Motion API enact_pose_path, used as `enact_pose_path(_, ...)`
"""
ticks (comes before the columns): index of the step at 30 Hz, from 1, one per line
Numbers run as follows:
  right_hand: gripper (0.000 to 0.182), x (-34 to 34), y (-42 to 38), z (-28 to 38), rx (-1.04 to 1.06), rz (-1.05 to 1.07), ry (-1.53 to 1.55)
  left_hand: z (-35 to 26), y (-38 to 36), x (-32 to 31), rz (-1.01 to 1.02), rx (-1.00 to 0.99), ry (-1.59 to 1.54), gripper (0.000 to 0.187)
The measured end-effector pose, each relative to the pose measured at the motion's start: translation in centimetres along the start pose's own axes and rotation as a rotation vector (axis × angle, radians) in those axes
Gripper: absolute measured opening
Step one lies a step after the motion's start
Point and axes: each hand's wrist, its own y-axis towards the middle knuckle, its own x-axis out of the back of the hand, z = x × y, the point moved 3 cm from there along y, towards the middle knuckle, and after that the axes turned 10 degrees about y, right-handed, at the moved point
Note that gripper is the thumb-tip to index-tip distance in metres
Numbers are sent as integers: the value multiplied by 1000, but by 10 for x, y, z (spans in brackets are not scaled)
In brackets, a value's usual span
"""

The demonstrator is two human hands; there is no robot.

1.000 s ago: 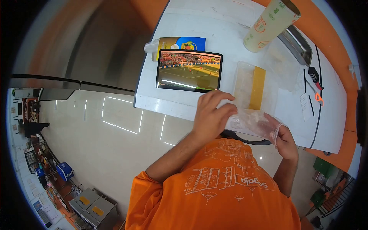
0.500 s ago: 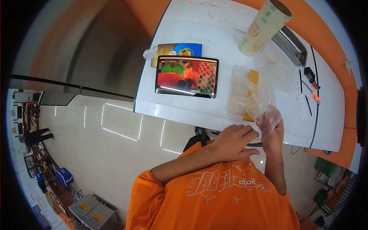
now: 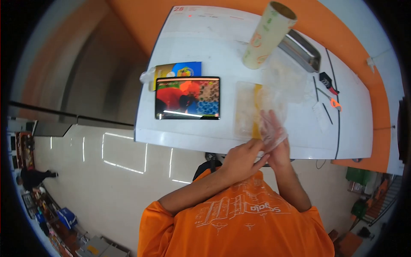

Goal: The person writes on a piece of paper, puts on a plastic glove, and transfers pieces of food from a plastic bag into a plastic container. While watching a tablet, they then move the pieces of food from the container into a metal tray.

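My right hand (image 3: 275,136) is inside a clear plastic glove (image 3: 272,128), its fingers spread and pointing up over the table edge. Beside it, my left hand (image 3: 245,159) has its fingers bent around the glove's cuff near the wrist. Just beyond both hands lies a clear shallow plastic tray (image 3: 243,109) with a yellow strip (image 3: 257,103) along its right part. Thin clear plastic film (image 3: 287,77) is spread to the right of the tray.
A tablet (image 3: 187,98) showing a video leans by a blue and yellow box (image 3: 188,68). Behind stand a large film roll (image 3: 265,38) and a metal tray (image 3: 302,51). Orange-handled scissors (image 3: 335,104) and a black-and-red tool (image 3: 328,83) lie right. A distant person (image 3: 34,179) is at far left.
My right hand has pushed further into the plastic glove, and my left hand has come up against its cuff. The whole view has shifted, and the tablet's picture differs.
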Motion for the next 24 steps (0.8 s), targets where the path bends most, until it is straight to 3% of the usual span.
enact_pose_path(3, 65, -5, 0, -6, -104, -4, 154, -1, 6, 4, -1, 30, 151, 14)
enact_pose_path(11, 59, -5, 13, -3, -24, -137, 225, -2, 7, -1, 71, -27, 244, 14)
enact_pose_path(13, 55, -7, 12, 0, -31, -275, 128, -1, 8, -2, 88, -24, 253, 14)
enact_pose_path(19, 51, 19, 9, -18, 3, -362, -130, 0, 6, -4, 91, -63, 241, 21)
enact_pose_path(24, 51, 18, 6, -18, -23, -318, -224, 4, 4, -7, 116, -45, 243, 23)
